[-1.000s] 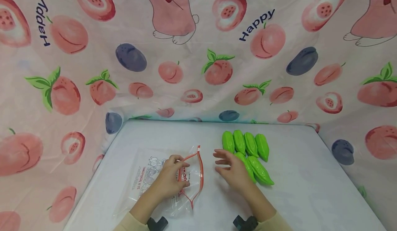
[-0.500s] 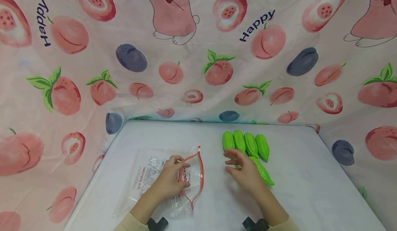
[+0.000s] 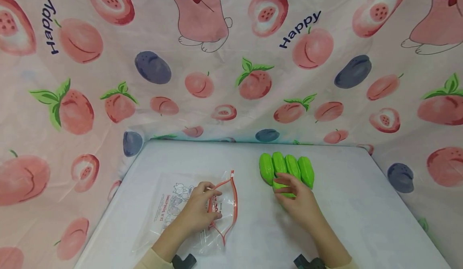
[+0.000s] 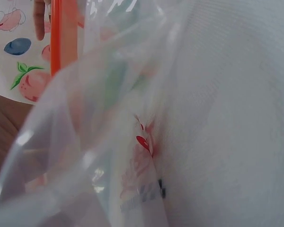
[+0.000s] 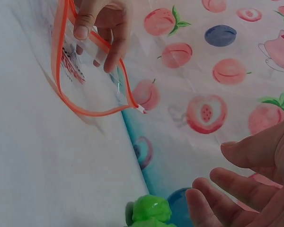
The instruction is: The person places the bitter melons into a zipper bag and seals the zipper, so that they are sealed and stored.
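Note:
On the left in the head view lies a clear plastic zip bag point(image 3: 173, 200) with an orange-red edge and printed drawings, its mouth facing right. My left hand point(image 3: 199, 206) grips the bag's upper edge, thumb and fingers spread, and the mouth gapes. In the right wrist view, the left fingers point(image 5: 116, 47) reach over the orange rim point(image 5: 61, 90). My right hand point(image 3: 300, 200) hovers over several glossy, bright green, ridged pod-shaped pieces point(image 3: 266, 168). Its fingers are loosely bent with nothing between them. It hides part of the front pieces.
A white table point(image 3: 361, 204) carries everything. Pale cloth point(image 3: 231, 80) printed with peaches hangs behind and at both sides. A dark device point(image 3: 184, 261) sits at the left wrist, another point(image 3: 309, 262) at the right.
My right hand has moved to the right, from left of the green pieces to over the front ones, covering more of them. The left hand and the bag have stayed put.

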A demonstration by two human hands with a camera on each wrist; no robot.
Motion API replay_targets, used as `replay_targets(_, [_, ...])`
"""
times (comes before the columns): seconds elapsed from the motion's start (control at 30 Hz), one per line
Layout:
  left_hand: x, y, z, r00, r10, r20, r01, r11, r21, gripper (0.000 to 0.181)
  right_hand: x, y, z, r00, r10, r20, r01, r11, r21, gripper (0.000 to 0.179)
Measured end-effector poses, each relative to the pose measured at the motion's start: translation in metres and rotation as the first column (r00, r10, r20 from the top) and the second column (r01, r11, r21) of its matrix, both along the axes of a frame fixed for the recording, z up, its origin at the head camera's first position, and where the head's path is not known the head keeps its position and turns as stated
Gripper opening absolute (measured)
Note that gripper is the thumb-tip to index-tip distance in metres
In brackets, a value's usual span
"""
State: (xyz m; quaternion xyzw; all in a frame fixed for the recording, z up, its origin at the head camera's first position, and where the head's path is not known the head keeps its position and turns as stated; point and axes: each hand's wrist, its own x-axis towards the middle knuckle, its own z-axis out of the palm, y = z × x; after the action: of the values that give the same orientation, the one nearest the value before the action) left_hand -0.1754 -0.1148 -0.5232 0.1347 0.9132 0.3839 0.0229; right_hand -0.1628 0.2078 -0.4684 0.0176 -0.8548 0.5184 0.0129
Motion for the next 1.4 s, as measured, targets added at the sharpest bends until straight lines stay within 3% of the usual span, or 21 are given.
replay_targets(0.5, [-0.002, 0.000, 0.000, 1.000, -0.019, -0.008, 0.019, 1.000, -0.006, 0.058, 0.005, 0.038, 0.003, 0.997, -0.074, 0.028, 0.070, 0.988, 0.139, 0.063])
replay_targets(0.8, [0.000, 0.002, 0.003, 1.000, -0.012, 0.020, 0.012, 1.000, -0.001, 0.059, 0.008, 0.057, -0.001, 0.995, -0.100, -0.005, 0.099, 0.972, 0.211, 0.062])
replay_targets(1.4, [-0.001, 0.003, 0.000, 1.000, -0.019, 0.018, 0.019, 1.000, -0.017, 0.059, 0.006, 0.079, -0.016, 0.989, -0.139, 0.057, 0.117, 0.949, 0.293, 0.067])
